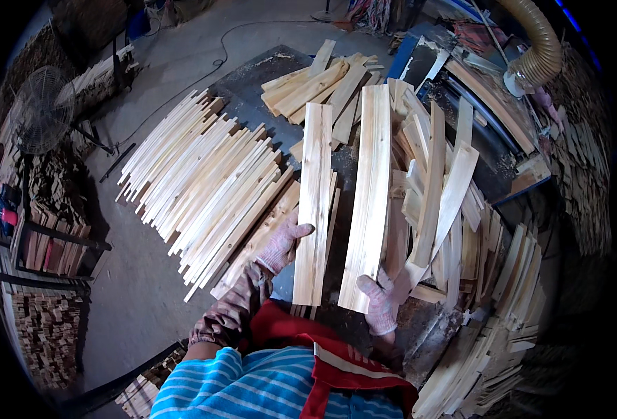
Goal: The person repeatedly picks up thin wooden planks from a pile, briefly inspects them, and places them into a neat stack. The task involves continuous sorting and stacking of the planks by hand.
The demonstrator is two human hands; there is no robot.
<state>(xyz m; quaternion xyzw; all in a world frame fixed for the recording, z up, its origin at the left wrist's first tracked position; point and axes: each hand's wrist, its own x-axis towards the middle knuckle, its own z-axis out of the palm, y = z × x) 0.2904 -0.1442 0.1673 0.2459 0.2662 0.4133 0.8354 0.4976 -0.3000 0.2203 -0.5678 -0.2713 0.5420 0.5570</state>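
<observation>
My left hand (pixel 280 246), in a pale knitted glove, is closed on the left edge of a long light wooden board (pixel 315 174). Its thumb lies across the top face, and the other fingers are mostly hidden. Farther right, my gloved right hand (pixel 379 302) grips the near end of a second, wider wooden board (pixel 369 188) at its right corner. Both boards point away from me, side by side with a gap between them. Left of my left hand lies a knotty board (pixel 263 234), beside a wide row of narrow wood strips (pixel 211 167).
Loose boards (pixel 420 181) lie crisscrossed right of my right hand, with another heap (pixel 315 84) at the table's far end. A blue-edged machine (pixel 490 126) and a ribbed hose (pixel 540 52) stand far right. Left are a fan (pixel 43 108) and stacked wood (pixel 47 335).
</observation>
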